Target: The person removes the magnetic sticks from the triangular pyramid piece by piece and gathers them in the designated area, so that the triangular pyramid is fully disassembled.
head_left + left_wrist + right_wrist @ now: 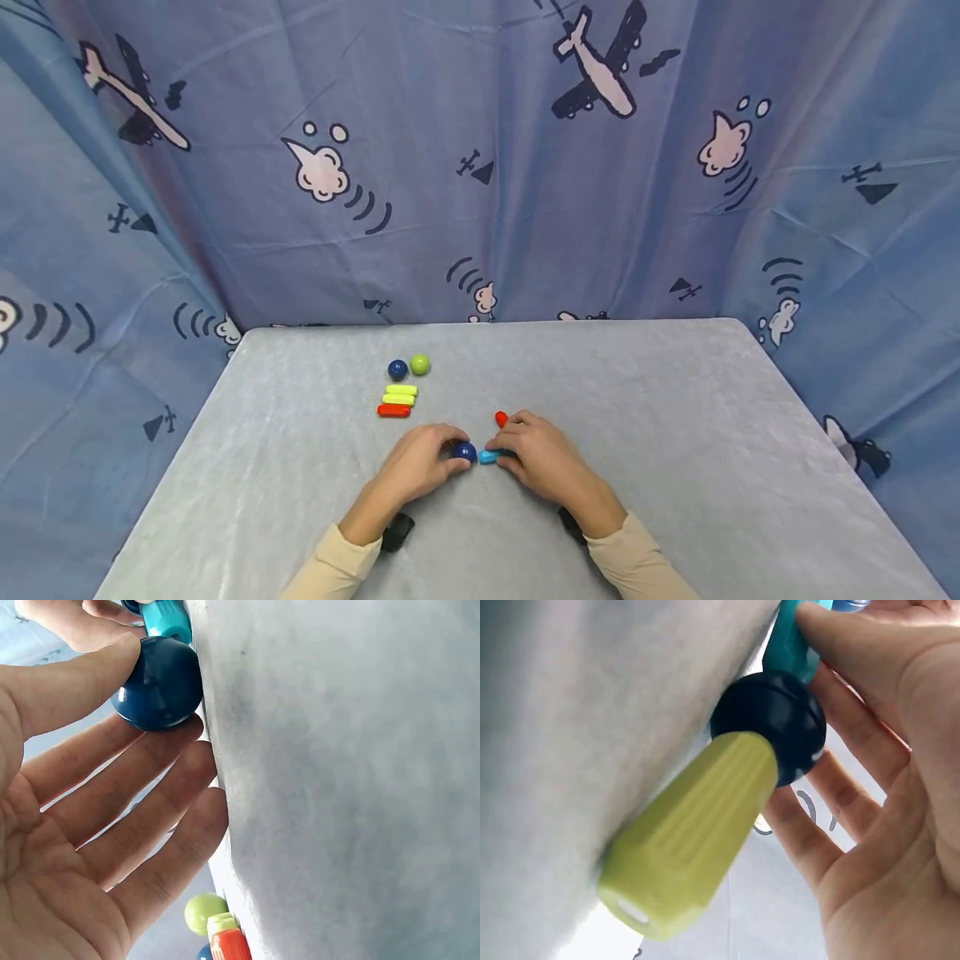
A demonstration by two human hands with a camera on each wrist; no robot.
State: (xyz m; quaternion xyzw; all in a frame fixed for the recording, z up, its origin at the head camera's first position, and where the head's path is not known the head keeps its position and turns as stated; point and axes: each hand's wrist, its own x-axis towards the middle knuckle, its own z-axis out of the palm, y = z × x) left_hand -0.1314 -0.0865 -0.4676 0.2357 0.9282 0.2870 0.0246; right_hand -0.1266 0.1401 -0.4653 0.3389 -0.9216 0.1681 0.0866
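My left hand (423, 460) pinches a dark blue ball (465, 452) between thumb and fingertips, low over the table. My right hand (546, 458) grips a light blue stick (488, 457), whose free end points at that ball. In the left wrist view the stick's end (177, 631) is right at the ball (159, 684). The right wrist view shows the stick's other end joined to a second dark blue ball (769, 724), from which a yellow-green stick (694, 836) extends. A red piece (501, 419) peeks out beyond the right fingers, the remainder hidden.
Farther back on the grey table (637, 375), left of the hands, lie two yellow-green sticks (401, 395) and a red stick (393, 411). Behind them sit a dark blue ball (397, 370) and a green ball (420, 364). A patterned blue curtain (420, 167) hangs behind the table.
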